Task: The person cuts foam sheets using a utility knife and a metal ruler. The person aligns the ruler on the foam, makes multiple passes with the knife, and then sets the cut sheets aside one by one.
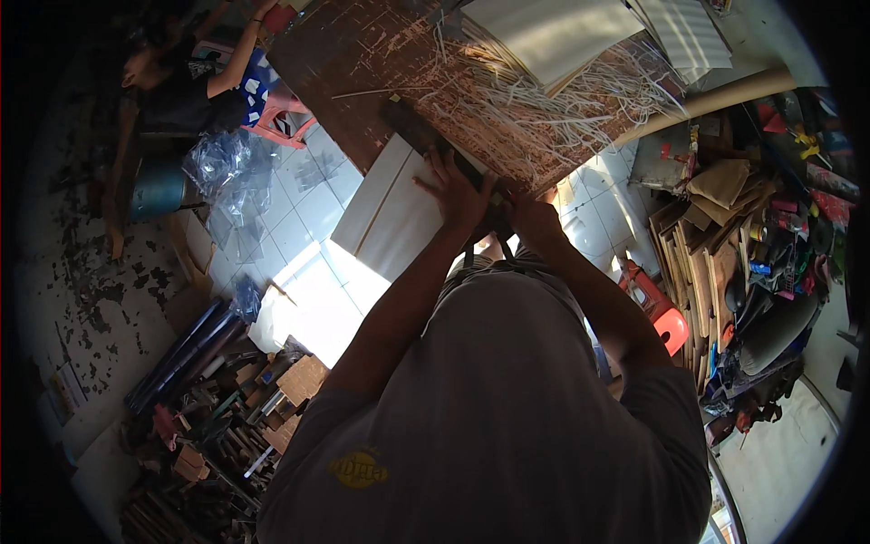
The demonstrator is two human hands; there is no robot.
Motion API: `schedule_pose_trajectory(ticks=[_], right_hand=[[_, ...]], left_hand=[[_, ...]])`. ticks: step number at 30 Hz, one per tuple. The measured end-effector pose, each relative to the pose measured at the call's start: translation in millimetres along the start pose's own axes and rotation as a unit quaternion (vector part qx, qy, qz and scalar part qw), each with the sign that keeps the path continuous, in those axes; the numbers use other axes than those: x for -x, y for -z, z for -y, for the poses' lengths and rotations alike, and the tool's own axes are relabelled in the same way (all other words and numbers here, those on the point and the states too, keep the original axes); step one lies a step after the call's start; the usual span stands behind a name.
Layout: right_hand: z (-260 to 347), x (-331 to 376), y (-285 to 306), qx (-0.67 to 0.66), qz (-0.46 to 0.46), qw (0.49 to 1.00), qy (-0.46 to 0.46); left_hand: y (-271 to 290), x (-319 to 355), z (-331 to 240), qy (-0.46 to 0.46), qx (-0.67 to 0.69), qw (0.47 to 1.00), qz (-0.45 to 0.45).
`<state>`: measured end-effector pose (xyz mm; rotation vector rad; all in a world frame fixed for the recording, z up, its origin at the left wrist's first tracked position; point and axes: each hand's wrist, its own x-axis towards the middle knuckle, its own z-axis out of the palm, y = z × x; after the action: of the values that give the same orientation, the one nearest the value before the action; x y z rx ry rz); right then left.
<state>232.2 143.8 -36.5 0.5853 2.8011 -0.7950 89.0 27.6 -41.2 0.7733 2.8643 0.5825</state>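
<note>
My left hand [460, 192] lies with its fingers spread, pressing on a dark straight bar [410, 125] and the white sheet beside it. The white sheet [385, 204] sticks out past the table's edge on the left and has a thin brown line across it. Close by on the right, my right hand [536, 220] is closed at the near end of the bar, by the table's corner. What its fingers hold is hidden. A heap of thin pale strips [535, 109] covers the table beyond both hands.
The brown worn table [335, 54] carries stacked white sheets [557, 36] at the back. A long cardboard tube [716, 104] lies at right. Cardboard pieces [698, 272] and a red stool [666, 322] stand right; wood offcuts [236, 417] lie left. Another person [177, 77] sits far left.
</note>
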Motion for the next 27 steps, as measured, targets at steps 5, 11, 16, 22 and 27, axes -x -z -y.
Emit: schedule_pose_trajectory(ticks=[5,11,16,22,27], right_hand=[[1.5,0.2,6.2,-0.018,-0.003,0.999,-0.029],[8.7,-4.3,-1.7,0.046,-0.052,0.998,0.0],[7.4,-7.9,-13.2,0.052,-0.072,0.996,-0.003],[10.0,-13.9,-16.6,0.059,-0.047,0.997,-0.026],[5.9,-2.7,-15.3,0.03,-0.054,0.998,-0.019]], left_hand=[[-3.4,0.1,2.0,0.005,-0.013,1.0,-0.007],[0.0,0.1,-3.2,0.005,-0.002,1.0,-0.002],[-5.3,0.0,-0.9,0.003,-0.011,1.0,-0.003],[-9.2,-1.2,1.1,0.007,-0.004,1.0,-0.016],[-9.2,-0.9,-1.6,0.011,-0.031,0.999,-0.001]])
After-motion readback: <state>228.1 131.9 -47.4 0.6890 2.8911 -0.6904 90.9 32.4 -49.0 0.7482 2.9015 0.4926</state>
